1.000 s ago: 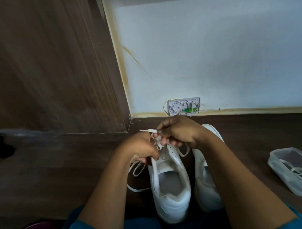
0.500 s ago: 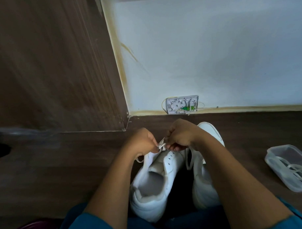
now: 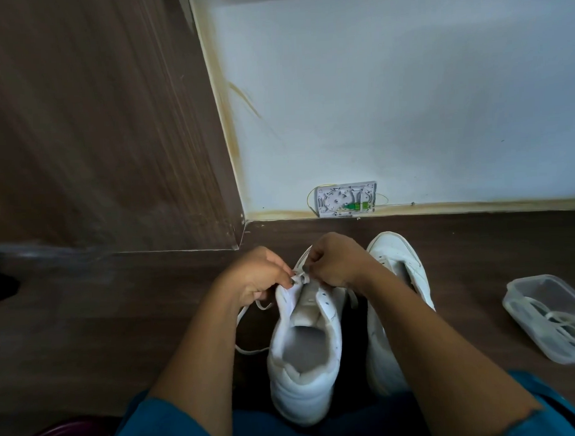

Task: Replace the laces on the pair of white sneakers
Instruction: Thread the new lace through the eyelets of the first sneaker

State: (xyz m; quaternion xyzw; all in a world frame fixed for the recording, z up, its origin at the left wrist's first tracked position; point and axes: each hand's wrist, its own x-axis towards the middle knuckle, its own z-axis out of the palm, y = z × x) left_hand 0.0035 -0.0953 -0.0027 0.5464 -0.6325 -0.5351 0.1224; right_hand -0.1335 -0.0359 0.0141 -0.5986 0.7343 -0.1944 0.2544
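Looking down at a pair of white sneakers on the dark wood floor point(image 3: 120, 321), toes pointing at the pale wall point(image 3: 406, 99). Working on the near sneaker point(image 3: 304, 364), the one dead centre, heel toward the lap and wide open along the tongue. Pinching the white lace point(image 3: 299, 277) up at the toe end of the tongue with both hands. Curling the left hand point(image 3: 258, 274) into a tight grip on the lace from its side. Doing the same with the right hand point(image 3: 336, 265) from the other side, grip fully closed, fingertips nearly meeting. Not managing to tell which eyelet, honestly, with fingers covering it. Seeing the slack part of that lace trailing off the shoe's left side in a loop on the floor.

Spotting the second sneaker point(image 3: 398, 266) just beside it on the right, partly hiding behind the right forearm. Noticing a clear plastic tub point(image 3: 516, 286) well off to the right on the floor, holding some coiled white laces point(image 3: 557, 322). Also catching a little white wall box point(image 3: 346, 199) with a green bit inside, sitting low on the wall right at floor level. Getting a brown wood panel point(image 3: 97, 126) filling the left side, teal clothing point(image 3: 156, 424) along the bottom edge, and something dark maroon point(image 3: 59, 434) in the bottom-left corner, too dim for telling what.
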